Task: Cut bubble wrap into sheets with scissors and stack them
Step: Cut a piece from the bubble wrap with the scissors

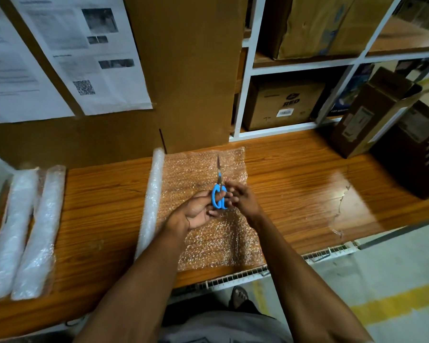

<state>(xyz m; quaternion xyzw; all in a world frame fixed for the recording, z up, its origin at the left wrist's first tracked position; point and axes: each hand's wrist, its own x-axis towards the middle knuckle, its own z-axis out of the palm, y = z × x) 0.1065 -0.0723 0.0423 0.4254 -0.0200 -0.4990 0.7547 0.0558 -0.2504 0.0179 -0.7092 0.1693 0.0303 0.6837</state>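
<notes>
A roll of bubble wrap lies on the wooden table, with a stretch of it unrolled flat to the right as a sheet. Above that sheet both hands meet around blue-handled scissors, blades closed and pointing away from me. My left hand grips the blue handles from the left, palm up. My right hand touches the handles from the right, its fingers at the loops.
Two more bubble wrap rolls lie at the table's left end. An upright cardboard panel with printed papers stands behind. White shelving holds boxes at the back right, and an open brown box leans on the table's right.
</notes>
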